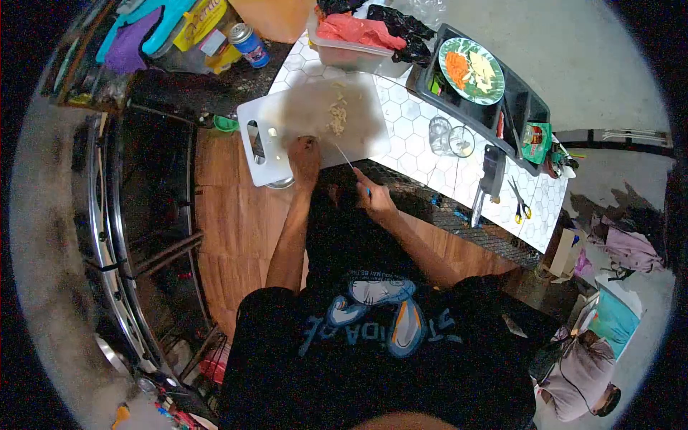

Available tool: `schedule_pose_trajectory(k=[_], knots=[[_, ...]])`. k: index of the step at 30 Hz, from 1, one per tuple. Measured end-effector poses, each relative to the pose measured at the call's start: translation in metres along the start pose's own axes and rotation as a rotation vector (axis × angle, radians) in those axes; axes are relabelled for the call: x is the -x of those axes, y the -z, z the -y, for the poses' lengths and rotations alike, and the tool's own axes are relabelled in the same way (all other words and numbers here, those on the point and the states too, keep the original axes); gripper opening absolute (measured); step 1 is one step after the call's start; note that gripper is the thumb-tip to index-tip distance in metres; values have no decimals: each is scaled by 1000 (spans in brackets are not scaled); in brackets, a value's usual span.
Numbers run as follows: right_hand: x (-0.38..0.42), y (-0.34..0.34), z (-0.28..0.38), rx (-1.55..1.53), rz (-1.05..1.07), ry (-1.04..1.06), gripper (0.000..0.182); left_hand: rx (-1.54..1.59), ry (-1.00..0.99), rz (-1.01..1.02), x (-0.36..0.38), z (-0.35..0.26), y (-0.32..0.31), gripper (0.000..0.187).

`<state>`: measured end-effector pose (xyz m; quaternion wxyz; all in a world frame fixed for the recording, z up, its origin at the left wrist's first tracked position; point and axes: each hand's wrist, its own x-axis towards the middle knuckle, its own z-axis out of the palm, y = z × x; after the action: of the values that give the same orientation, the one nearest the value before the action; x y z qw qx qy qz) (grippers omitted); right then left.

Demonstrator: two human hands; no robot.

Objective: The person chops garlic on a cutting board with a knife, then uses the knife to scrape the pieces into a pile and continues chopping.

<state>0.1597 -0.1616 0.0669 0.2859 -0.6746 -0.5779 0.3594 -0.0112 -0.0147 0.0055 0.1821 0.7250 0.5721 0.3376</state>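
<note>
A white cutting board lies at the counter's near edge, with pale chopped pieces spread on its middle. Curled fingers of my left hand rest on the board's near side; whatever they hold is hidden. My right hand is closed round the handle of a knife. Its thin blade points up and left toward the board, a little right of my left hand. A small pale piece sits near the board's handle slot.
Right of the board stand clear glasses, a cleaver and scissors. Behind them, a plate of orange and pale cut food rests on a dark tray. A blue can stands back left. Someone sits at lower right.
</note>
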Motion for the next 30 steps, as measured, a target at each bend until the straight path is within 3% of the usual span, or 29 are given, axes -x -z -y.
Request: schedule_pose_trajectory(k=[2, 4, 5, 8, 9, 10, 12, 13, 14, 16, 18, 20, 22, 26, 28, 30], knots=[[1, -3, -3, 24, -44, 101, 49, 135, 37, -136, -1, 15, 10, 20], [8, -1, 7, -3, 173, -20, 45, 142, 124, -163, -3, 24, 21, 21], [7, -1, 12, -8, 180, -18, 45, 151, 212, -194, -3, 28, 25, 21], [2, -5, 8, -46, 127, -58, 44, 105, 101, -204, -1, 35, 22, 17], [-1, -6, 6, -76, 49, -42, 44, 284, 242, -132, 0, 45, 12, 15], [-3, -6, 9, -107, -31, -29, 45, 278, 246, -135, 1, 47, 8, 15], [-3, -3, 11, -123, -40, -2, 45, 76, -13, -177, 3, 50, -4, 16], [-2, -5, 8, -92, -17, -8, 45, 337, 223, -10, 0, 58, -14, 19], [0, -7, 6, -61, 7, -15, 45, 339, 223, -7, 5, 65, -21, 19], [2, -16, -5, -82, -34, 63, 45, -184, -264, -74, -1, 40, -6, 22], [3, -15, -2, -104, -70, 141, 45, -114, -197, -129, -2, 14, 4, 22], [5, -2, 17, -59, 76, -25, 43, -47, -121, -184, 0, 12, 4, 22], [6, -10, 8, 7, 72, 1, 43, -108, -136, -54, 0, 22, -4, 18], [8, -21, -7, 62, -32, 141, 42, -182, -274, -37, 6, 48, -24, 16], [8, -13, 2, 39, 19, 58, 42, -66, -193, 64, -4, 35, -9, 15], [7, -10, 8, 14, 72, -20, 42, 89, -131, 42, -5, 25, 3, 15]])
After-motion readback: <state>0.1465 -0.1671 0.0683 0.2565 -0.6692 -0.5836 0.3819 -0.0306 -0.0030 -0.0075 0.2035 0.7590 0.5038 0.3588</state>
